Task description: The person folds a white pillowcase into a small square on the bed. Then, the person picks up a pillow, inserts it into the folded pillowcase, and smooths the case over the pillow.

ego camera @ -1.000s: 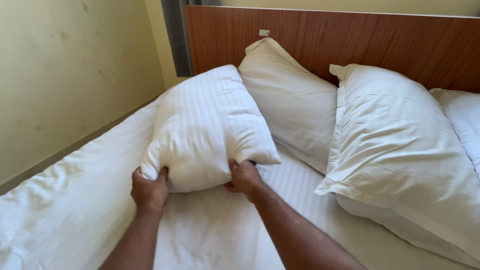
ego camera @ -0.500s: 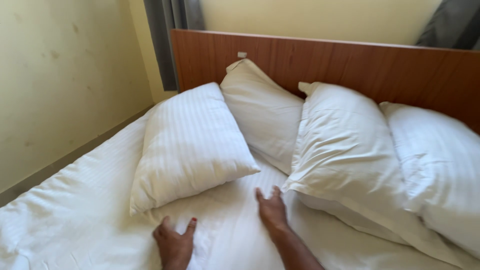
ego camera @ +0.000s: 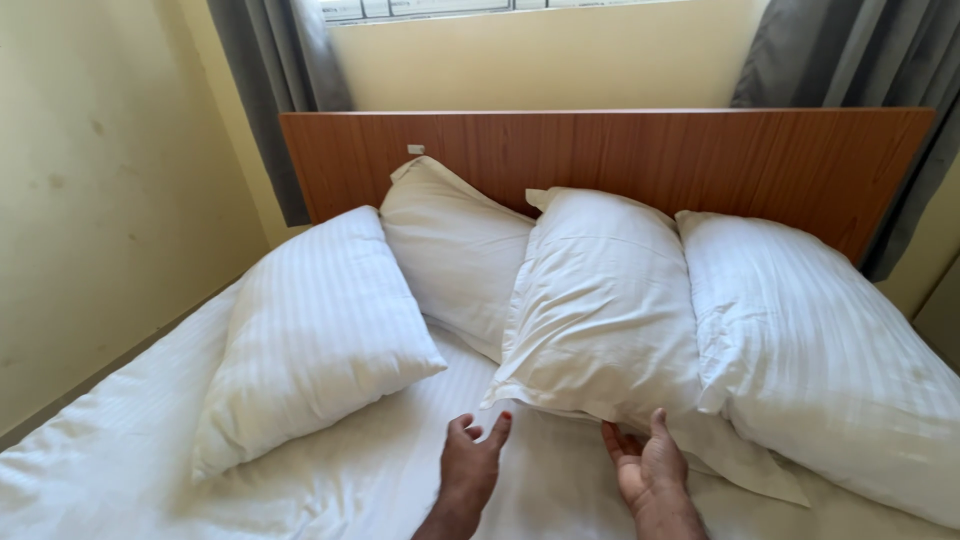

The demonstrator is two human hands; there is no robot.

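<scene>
- Reaching toward the bed's head edge, the right hand (ego camera: 652,472) is nearer, fingers spread, palm open just beneath the middle pillow (ego camera: 600,310).
- That pillow's long axis leans up toward the headboard (ego camera: 600,150).
- Left hand (ego camera: 470,465) rests loosely apart on the sheet (ego camera: 120,450).

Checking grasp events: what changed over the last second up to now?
Both hands let go of the striped pillow, which now lies flat at the left. The left hand and right hand shifted right, open, to the lower edge of the middle pillow; no grip yet. The other pillows, sheet and headboard are unchanged.
</scene>
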